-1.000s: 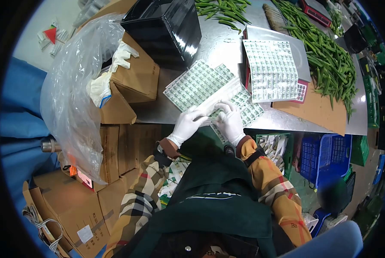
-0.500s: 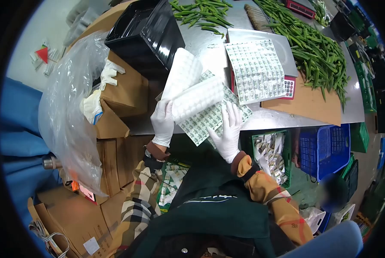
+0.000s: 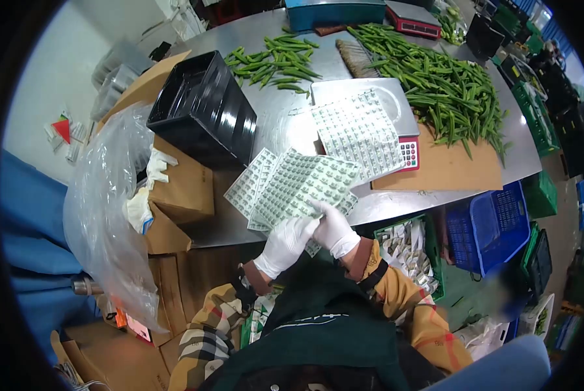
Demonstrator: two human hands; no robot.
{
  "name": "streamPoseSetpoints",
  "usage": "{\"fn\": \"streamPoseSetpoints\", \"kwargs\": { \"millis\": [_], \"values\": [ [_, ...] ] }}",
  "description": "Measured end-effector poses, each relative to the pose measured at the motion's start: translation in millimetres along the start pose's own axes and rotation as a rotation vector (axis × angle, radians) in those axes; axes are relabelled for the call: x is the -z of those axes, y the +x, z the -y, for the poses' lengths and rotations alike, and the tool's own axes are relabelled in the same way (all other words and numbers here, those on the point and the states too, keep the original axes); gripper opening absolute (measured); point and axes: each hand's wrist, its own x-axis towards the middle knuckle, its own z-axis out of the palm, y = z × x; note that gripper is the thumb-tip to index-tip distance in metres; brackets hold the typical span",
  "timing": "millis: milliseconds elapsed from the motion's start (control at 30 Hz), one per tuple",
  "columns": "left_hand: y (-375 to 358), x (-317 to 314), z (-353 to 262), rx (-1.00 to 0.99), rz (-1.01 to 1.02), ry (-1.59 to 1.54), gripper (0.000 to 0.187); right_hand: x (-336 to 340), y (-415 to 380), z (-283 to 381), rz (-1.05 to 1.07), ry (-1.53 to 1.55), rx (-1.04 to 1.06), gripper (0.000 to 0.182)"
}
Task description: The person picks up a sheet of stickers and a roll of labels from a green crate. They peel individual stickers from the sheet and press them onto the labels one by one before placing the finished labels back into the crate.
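Note:
Both my hands wear white gloves and meet at the near edge of a sheet of green-and-white labels (image 3: 305,184). My left hand (image 3: 285,244) grips the sheet's near corner from below. My right hand (image 3: 334,228) pinches the same edge just beside it. The sheet is lifted and lies over a further label sheet (image 3: 246,186) on the steel table (image 3: 285,127). Another label sheet (image 3: 357,133) rests on a scale (image 3: 409,153) beyond.
A black crate (image 3: 204,107) stands at the left of the table beside cardboard boxes (image 3: 181,189) and a clear plastic bag (image 3: 106,215). Piles of green okra (image 3: 448,85) cover the far side. A blue basket (image 3: 487,225) and a green crate of label scraps (image 3: 406,251) sit under the table edge.
The white backing I held rolled up in my left hand is gone. Both hands have come together on the near edge of the label sheet, which now lies face up.

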Motion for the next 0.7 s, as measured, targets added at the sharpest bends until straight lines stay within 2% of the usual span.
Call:
{"fn": "streamPoseSetpoints", "kwargs": {
  "millis": [33,167,200,267,300,367,467,533,600,633,700],
  "values": [
    [1,-2,-2,-0.021,-0.013,0.01,0.043,7,7,-2,-0.074,-0.037,0.124,0.031],
    [7,1,-13,-0.029,-0.07,-0.013,0.036,7,1,10,-0.08,-0.456,0.34,0.028],
    [8,0,-15,-0.022,-0.091,-0.022,0.036,-3,-5,15,-0.024,-0.503,0.388,0.029],
    [15,4,-21,0.0,-0.132,-0.077,0.046,-23,-14,30,0.086,-0.596,0.479,0.033],
    [21,12,-25,0.011,-0.177,-0.116,0.051,-20,-9,42,0.11,-0.67,0.454,0.034],
    [19,13,-25,0.029,-0.231,-0.14,0.064,-62,-32,62,0.159,-0.616,0.523,0.037],
    [5,10,-23,0.327,-0.31,-0.17,0.069,-71,-36,116,0.279,-0.543,0.547,0.044],
    [-15,-13,-11,0.631,-0.449,-0.245,0.07,-77,-38,143,0.325,-0.353,0.636,0.041],
    [-45,-47,11,0.929,-0.599,-0.335,0.068,-59,-29,168,0.251,-0.298,0.669,0.046],
    [-55,-66,13,1.107,-0.911,-0.786,0.056,-43,-21,178,0.21,-0.267,0.687,0.048],
    [-96,-92,30,1.62,-0.738,-0.817,0.047,5,8,198,0.135,-0.215,0.702,0.054]
  ]
}}
